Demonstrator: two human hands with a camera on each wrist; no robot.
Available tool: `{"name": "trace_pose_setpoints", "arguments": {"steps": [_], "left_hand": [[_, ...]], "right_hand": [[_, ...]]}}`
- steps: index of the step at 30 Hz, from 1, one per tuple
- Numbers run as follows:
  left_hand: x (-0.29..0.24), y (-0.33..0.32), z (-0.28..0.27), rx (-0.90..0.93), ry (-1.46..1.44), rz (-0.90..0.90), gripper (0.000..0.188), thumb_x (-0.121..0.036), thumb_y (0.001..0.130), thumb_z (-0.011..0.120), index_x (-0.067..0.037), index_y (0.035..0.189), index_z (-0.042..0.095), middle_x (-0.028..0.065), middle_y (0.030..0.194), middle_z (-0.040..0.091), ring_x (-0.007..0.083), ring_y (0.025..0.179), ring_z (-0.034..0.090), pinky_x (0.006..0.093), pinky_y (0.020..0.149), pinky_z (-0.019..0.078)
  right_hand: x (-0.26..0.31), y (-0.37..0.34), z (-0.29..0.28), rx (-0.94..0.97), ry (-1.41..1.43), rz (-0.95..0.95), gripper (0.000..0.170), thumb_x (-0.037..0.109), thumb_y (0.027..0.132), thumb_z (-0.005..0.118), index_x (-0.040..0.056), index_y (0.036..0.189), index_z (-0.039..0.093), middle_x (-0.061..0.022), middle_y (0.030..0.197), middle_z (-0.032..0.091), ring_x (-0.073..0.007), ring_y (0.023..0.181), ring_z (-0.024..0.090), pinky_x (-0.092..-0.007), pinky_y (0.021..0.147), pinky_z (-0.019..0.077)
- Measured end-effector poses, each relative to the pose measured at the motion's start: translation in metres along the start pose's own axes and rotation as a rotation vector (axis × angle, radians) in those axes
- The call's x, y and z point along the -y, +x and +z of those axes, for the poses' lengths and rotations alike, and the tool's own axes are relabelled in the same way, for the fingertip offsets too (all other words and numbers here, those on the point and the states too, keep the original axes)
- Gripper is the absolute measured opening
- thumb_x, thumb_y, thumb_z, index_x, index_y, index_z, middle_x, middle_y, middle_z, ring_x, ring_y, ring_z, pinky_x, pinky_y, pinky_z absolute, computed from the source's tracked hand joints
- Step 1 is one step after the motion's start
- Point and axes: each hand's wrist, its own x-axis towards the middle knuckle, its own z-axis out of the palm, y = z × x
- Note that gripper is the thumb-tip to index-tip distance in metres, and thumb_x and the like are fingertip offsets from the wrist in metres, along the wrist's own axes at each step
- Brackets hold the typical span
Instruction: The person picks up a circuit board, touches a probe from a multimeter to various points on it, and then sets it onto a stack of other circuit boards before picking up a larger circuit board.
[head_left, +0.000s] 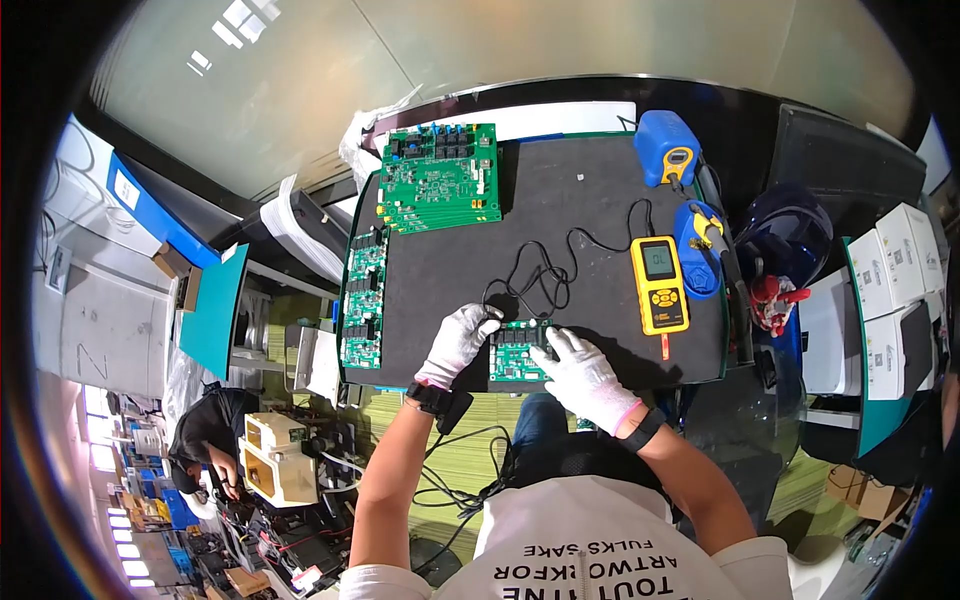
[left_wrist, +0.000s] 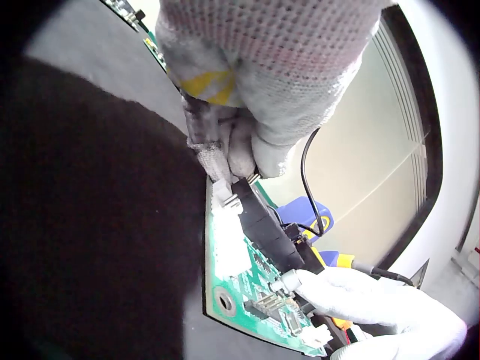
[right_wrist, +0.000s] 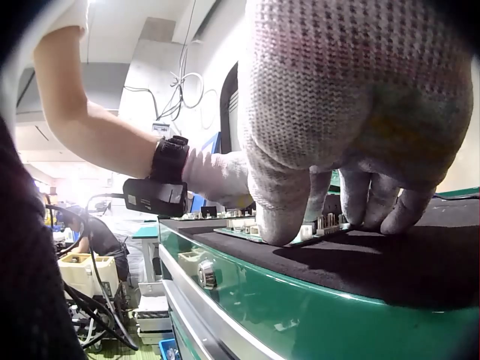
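Observation:
A small green circuit board [head_left: 516,364] lies at the mat's near edge, between both gloved hands. My left hand [head_left: 460,343] pinches its upper left corner, with curled fingertips beside a black component [left_wrist: 266,229] in the left wrist view. My right hand [head_left: 588,378] holds the board's right side, thumb and fingers bent down around it. In the right wrist view that hand [right_wrist: 352,112] covers much of the board [right_wrist: 247,232], so the exact finger contact is partly hidden.
On the dark mat [head_left: 450,275] stand a stack of larger green boards [head_left: 440,175], a column of small boards [head_left: 362,300], a yellow meter [head_left: 660,285] with a black cable [head_left: 545,272], a blue soldering station [head_left: 665,148] and its iron holder [head_left: 698,250].

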Motion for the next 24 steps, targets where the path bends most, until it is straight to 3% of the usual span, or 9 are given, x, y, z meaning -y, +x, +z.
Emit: {"name": "trace_pose_setpoints", "arguments": {"steps": [5,8,10,24], "left_hand": [[-0.0049,-0.0002,0.0004,-0.013,0.059,-0.014,0.015,-0.015,0.084,0.066,-0.004,0.095,0.065,0.0093,0.086,0.066,0.0194,0.079,0.064,0.0288,0.072,0.0498],[0.0014,-0.0030,0.0023,-0.029,-0.080,-0.094,0.014,-0.013,0.085,0.066,-0.004,0.095,0.065,0.0078,0.085,0.066,0.0166,0.078,0.064,0.0277,0.072,0.0498],[0.0039,-0.0044,0.0033,-0.034,-0.142,-0.088,0.019,-0.021,0.087,0.063,-0.005,0.096,0.065,0.0102,0.084,0.065,0.0224,0.076,0.063,0.0300,0.070,0.0496],[-0.0053,0.0026,0.0011,0.000,-0.033,-0.009,0.023,-0.026,0.086,0.064,-0.005,0.095,0.065,0.0116,0.084,0.065,0.0261,0.076,0.063,0.0315,0.068,0.0500]], "right_hand": [[-0.0004,0.0003,-0.0012,0.030,0.020,0.009,0.052,0.023,0.077,0.063,0.0125,0.127,0.051,-0.0208,0.130,0.044,-0.0357,0.121,0.044,-0.0451,0.095,0.0430],[0.0005,0.0003,-0.0029,0.035,0.020,0.011,0.052,0.024,0.077,0.063,0.0124,0.127,0.051,-0.0208,0.130,0.044,-0.0356,0.121,0.044,-0.0452,0.095,0.0430],[0.0000,0.0005,-0.0017,0.032,0.020,0.011,0.052,0.024,0.077,0.063,0.0123,0.127,0.051,-0.0208,0.130,0.044,-0.0356,0.121,0.044,-0.0451,0.095,0.0430],[0.0006,-0.0001,-0.0024,0.011,0.008,0.005,0.053,0.024,0.076,0.064,0.0116,0.126,0.052,-0.0206,0.129,0.044,-0.0349,0.120,0.045,-0.0441,0.096,0.0431]]}}
